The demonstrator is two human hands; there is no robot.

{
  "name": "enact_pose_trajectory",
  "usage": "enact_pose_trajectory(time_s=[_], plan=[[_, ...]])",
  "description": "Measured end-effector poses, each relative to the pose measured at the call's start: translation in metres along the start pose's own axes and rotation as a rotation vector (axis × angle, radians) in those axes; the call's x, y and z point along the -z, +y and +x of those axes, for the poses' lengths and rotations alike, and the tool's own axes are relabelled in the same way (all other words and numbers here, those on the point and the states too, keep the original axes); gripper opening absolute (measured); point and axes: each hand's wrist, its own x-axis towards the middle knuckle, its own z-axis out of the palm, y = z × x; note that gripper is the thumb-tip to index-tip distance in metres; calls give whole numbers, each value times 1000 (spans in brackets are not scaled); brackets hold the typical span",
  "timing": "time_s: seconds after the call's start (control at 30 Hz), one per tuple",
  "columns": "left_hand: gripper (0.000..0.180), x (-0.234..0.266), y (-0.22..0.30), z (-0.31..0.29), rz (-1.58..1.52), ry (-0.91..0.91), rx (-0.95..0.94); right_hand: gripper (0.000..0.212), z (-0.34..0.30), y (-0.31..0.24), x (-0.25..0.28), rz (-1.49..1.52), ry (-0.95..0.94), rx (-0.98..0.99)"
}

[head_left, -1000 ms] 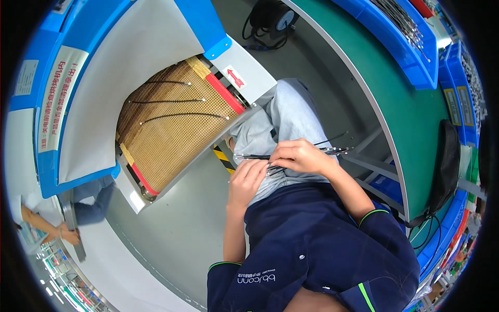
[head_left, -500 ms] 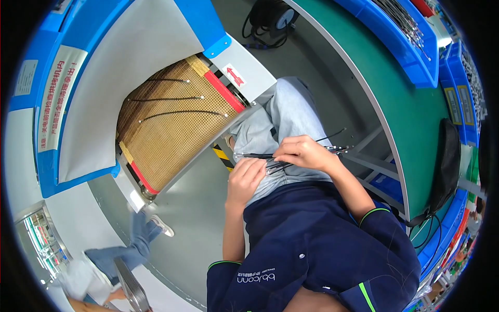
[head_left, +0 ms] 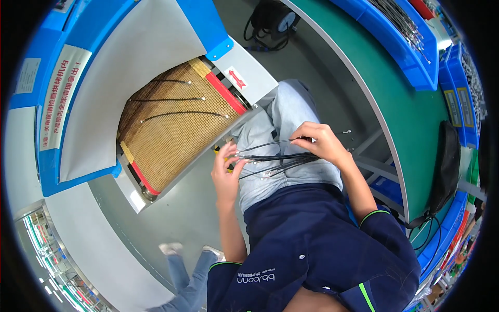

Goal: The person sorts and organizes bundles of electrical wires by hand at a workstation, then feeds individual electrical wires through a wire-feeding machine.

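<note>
My right hand (head_left: 320,142) is closed around a bundle of thin black cables (head_left: 278,157) with small silvery end connectors, held above my lap. The cables fan out toward the left, and one of them stands apart from the rest on the far side. My left hand (head_left: 226,170), its fingers spread and slightly blurred, is at the left ends of the cables; whether a fingertip touches one is hard to see. Three similar black cables lie spaced apart on a tan mesh conveyor belt (head_left: 171,143), the nearest a curved cable (head_left: 182,113).
The conveyor's blue and white housing (head_left: 125,52) rises at left. To the right curves a green-topped table (head_left: 384,67) bearing a blue bin (head_left: 410,57) of cables and a black bag (head_left: 444,161). A cable reel (head_left: 273,21) sits on the floor; another person's legs (head_left: 189,281) show lower left.
My left hand has moved left and opened away from the bundle. My right hand has shifted slightly right and away from me, and the cables have spread. The other person has moved right.
</note>
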Motion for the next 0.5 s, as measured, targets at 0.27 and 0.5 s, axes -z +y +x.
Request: enact_pose_trajectory(time_s=[0.27,0.5], plan=[[15,-61,-10,-20,-897,-11,383,10,8,-14,-32,17,-44,78],[13,-29,-28,-18,-970,277,416,10,4,-1,5,-299,-12,119]])
